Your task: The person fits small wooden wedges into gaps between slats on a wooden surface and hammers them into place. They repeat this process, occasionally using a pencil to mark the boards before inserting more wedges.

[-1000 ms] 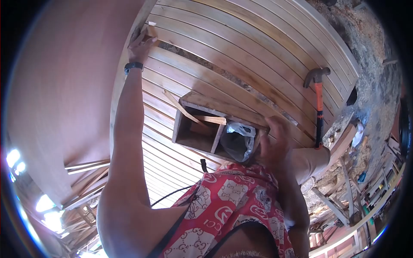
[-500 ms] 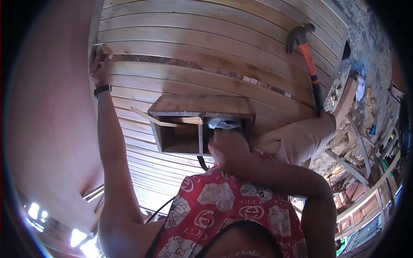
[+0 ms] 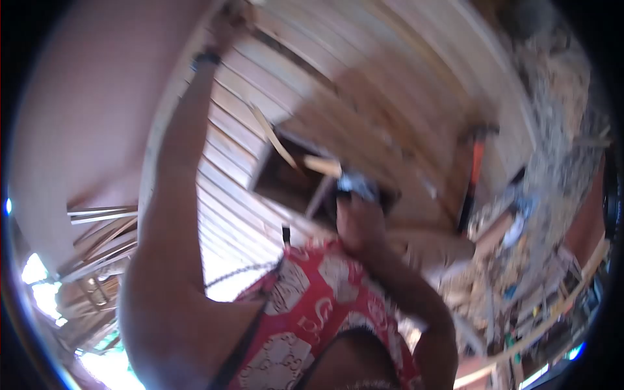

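Two bare hands were at work over a slatted wooden surface (image 3: 390, 84), both blurred. The left arm stretched far forward along the edge of the slats, and the left hand (image 3: 229, 29) lay at that edge, near the end of a dark gap (image 3: 292, 55) between two slats. Its fingers were too smeared to make out, so whether they gripped anything I could not tell. A dark band (image 3: 206, 60) circled the left wrist.

The right arm bent across the front of the body, bringing the right hand (image 3: 359, 221) to the right compartment of a wooden box (image 3: 281, 179). A crumpled clear plastic bag (image 3: 359, 185) sat in that compartment, just beyond the knuckles. The fingers were hidden or blurred there; whether they were clenched on something could not be seen.

The box rested on the slats close before the person's red and white patterned shirt (image 3: 338, 279), a divider (image 3: 318, 197) splitting it. A thin wood strip (image 3: 272, 138) stuck out of the left compartment at a slant, and a shorter wood piece (image 3: 323, 166) lay near the divider's top. To the right, well apart from the box, a hammer (image 3: 476, 166) with an orange and black handle lay on the slats.
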The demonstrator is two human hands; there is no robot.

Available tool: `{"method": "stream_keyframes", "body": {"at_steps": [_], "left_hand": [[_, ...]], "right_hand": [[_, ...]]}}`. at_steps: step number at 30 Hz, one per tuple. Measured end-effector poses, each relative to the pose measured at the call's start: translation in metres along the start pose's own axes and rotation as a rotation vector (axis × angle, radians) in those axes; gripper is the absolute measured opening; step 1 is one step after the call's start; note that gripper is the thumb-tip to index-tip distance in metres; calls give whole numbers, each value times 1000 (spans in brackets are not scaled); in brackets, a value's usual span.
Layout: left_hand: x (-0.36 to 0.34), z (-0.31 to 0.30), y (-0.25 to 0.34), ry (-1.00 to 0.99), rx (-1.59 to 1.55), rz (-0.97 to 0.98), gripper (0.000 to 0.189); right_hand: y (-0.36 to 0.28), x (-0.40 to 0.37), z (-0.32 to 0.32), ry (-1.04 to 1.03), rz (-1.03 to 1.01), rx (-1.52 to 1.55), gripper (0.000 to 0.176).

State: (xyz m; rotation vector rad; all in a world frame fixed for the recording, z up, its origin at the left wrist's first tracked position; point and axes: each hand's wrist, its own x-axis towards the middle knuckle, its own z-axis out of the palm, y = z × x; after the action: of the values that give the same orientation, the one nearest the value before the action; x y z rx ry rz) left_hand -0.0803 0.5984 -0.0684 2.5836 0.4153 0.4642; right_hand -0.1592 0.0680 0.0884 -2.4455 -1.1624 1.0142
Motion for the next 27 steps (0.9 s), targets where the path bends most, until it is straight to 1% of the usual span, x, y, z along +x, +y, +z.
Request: {"method": "stream_keyframes", "body": {"at_steps": [1, 2, 3, 5, 6, 8, 9, 11, 12, 14, 15, 16, 17, 18, 20, 21, 22, 23, 24, 25, 27], "left_hand": [[2, 3, -1, -4, 98, -45, 45], [4, 4, 6, 116, 40, 5, 36], [6, 7, 17, 223, -28, 55, 30], [-7, 1, 41, 263, 343, 33, 33], [-8, 2, 50, 292, 340, 25, 33], [-12, 4, 62, 362, 222, -142, 35], [-14, 2, 68, 380, 217, -158, 35], [-14, -10, 82, 357, 227, -326, 32], [-16, -13, 87, 361, 221, -341, 32], [-17, -17, 89, 338, 260, -332, 32], [-16, -16, 83, 345, 253, -339, 32], [-16, -13, 74, 329, 205, -303, 32], [-18, -10, 67, 308, 157, -270, 31], [-21, -11, 62, 309, 151, -280, 31], [-23, -16, 54, 258, 64, -110, 30], [-23, -16, 52, 254, 60, -113, 30], [-22, -13, 51, 276, 31, -74, 31], [-23, -11, 51, 296, -1, -36, 33], [-23, -11, 51, 290, -5, -37, 33], [-21, -13, 50, 313, -25, -28, 31], [-22, -17, 48, 330, -50, -12, 29]], "right_hand": [[-1, 1, -5, -12, 22, 11, 10], [-3, -3, -9, -47, 63, 28, 10], [-2, -6, -12, -22, 38, 7, 10], [-4, -10, -15, 58, -129, 14, 16], [-9, -12, -25, 65, -141, -11, 16], [-29, -16, -57, 78, -175, 17, 14], [-33, -15, -73, 72, -185, -5, 14], [-37, -11, -105, -98, -85, 121, 15], [-36, -3, -119, -108, -86, 109, 15], [-33, 28, -147, 40, -171, 167, 17], [-34, 48, -154, 117, -181, 248, 17], [-34, 70, -158, 194, -189, 331, 19], [-37, 93, -159, 235, -212, 398, 16], [-40, 119, -157, 274, -236, 465, 14], [-45, 175, -153, 310, -363, 271, 15], [-49, 203, -144, 361, -409, 265, 15], [-55, 230, -133, 412, -454, 262, 14], [-63, 253, -121, 411, -387, 336, 14], [-71, 274, -111, 415, -324, 407, 13], [-80, 296, -103, 420, -322, 409, 13], [-93, 331, -87, 608, -292, 432, 13]]}}
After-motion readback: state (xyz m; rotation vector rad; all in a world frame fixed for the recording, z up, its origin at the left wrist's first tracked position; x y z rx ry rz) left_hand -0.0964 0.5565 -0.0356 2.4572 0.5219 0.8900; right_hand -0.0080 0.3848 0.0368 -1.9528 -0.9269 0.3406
